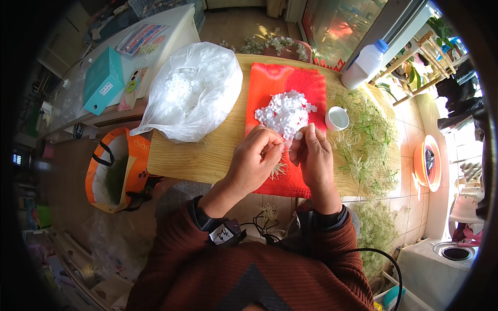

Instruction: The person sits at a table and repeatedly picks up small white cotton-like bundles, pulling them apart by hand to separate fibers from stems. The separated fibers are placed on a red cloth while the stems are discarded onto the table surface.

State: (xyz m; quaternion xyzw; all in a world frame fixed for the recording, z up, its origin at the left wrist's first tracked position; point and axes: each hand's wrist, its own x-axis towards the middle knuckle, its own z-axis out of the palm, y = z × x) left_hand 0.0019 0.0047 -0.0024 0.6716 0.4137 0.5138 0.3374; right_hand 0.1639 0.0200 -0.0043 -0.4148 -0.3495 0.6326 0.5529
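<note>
Over a red cloth (256, 89), my left hand (255, 157) pinches a thin pale artificial sprig (278, 171), whose thread-like ends hang below the fingers. Close beside it, my right hand (314, 153) holds a small white artificial blossom (298, 135) between thumb and fingers. The two hands are a small gap apart. Just beyond them lies a loose heap of white artificial blossoms (286, 110) on the cloth. A white cup (337, 118) stands right of the cloth. The exact contact between stem and blossom is too small to tell.
A plastic bag of white blossoms (194, 89) sits on the wooden table (186, 163). Green sprigs (365, 144) spread over its right side, near a blue-capped bottle (363, 64). An orange bag (116, 171) stands at left; more sprigs (373, 233) lie below right.
</note>
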